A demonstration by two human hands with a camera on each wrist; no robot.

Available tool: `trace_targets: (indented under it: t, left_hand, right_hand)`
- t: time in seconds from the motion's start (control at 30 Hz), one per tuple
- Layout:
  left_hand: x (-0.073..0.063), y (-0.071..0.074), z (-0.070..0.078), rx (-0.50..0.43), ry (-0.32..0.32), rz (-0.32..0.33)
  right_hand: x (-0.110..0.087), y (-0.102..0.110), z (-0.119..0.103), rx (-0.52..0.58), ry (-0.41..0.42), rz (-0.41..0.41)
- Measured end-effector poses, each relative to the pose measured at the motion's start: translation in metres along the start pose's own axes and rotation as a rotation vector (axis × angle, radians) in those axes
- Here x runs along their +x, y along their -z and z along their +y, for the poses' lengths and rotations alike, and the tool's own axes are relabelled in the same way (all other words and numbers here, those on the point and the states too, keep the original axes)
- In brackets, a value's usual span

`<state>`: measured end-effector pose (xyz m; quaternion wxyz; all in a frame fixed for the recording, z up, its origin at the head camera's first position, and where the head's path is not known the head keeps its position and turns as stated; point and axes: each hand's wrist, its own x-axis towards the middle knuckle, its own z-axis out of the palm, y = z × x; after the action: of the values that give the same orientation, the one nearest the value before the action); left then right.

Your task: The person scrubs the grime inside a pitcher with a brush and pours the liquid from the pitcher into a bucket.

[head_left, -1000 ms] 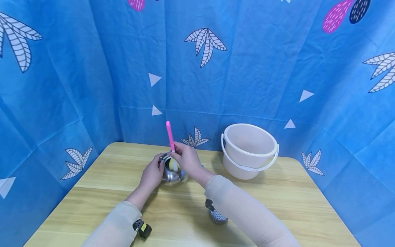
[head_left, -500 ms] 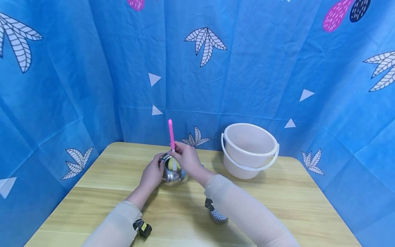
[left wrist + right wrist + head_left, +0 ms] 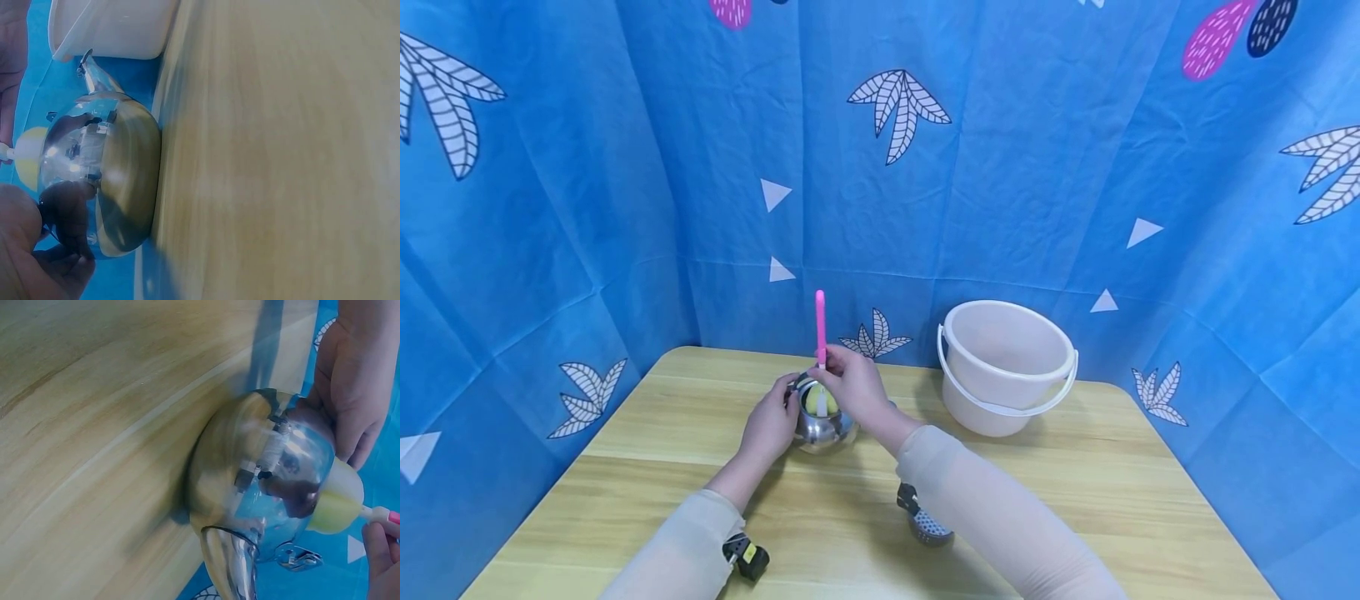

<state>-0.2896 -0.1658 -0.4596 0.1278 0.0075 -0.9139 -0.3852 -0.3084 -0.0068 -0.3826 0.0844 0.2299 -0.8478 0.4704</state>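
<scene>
A shiny steel teapot (image 3: 823, 429) with a round belly stands near the back of the table; its spout (image 3: 231, 559) shows in the right wrist view. My left hand (image 3: 771, 417) holds the teapot at its left side, by the rim. My right hand (image 3: 853, 385) pinches a sponge brush by the lower end of its pink handle (image 3: 821, 321), which points straight up. The yellow and white sponge head (image 3: 340, 497) sits in the teapot's open mouth, its upper part showing above the rim and its lower part hidden inside.
To the right at the back stands a white bucket (image 3: 1000, 400) with its handle hanging down. A small round strainer (image 3: 931, 530) with a perforated surface lies on the wooden table (image 3: 820, 533), partly under my right forearm. A blue patterned curtain (image 3: 880, 217) surrounds the table's back and sides.
The brush handle has swung from leaning left to upright, its top moving right. The sponge head has turned a little in the teapot's mouth. Both hands keep their places.
</scene>
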Motion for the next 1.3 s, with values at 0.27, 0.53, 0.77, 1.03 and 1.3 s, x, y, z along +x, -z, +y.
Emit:
trace_targets:
  t: [0.27, 0.53, 0.77, 1.03, 1.3]
  left_hand:
    - [0.0001, 0.0011, -0.0005, -0.009, 0.001, -0.013]
    - [0.0005, 0.0003, -0.0011, -0.027, 0.003, -0.002]
    - [0.0, 0.0009, 0.0, -0.04, 0.015, -0.013]
    - [0.0008, 0.0009, -0.0023, -0.048, 0.018, -0.017]
    - [0.0008, 0.0004, -0.002, -0.042, 0.017, -0.011]
  right_hand:
    - [0.0003, -0.0019, 0.0018, 0.024, -0.005, 0.016]
    - [-0.0011, -0.0025, 0.0016, 0.023, -0.026, 0.021]
    - [-0.0026, -0.0028, 0.0031, 0.056, -0.049, 0.03]
    - [-0.0023, -0.0037, 0.0051, 0.084, -0.065, 0.041]
    - [-0.0031, -0.0042, 0.0063, 0.099, -0.079, 0.067]
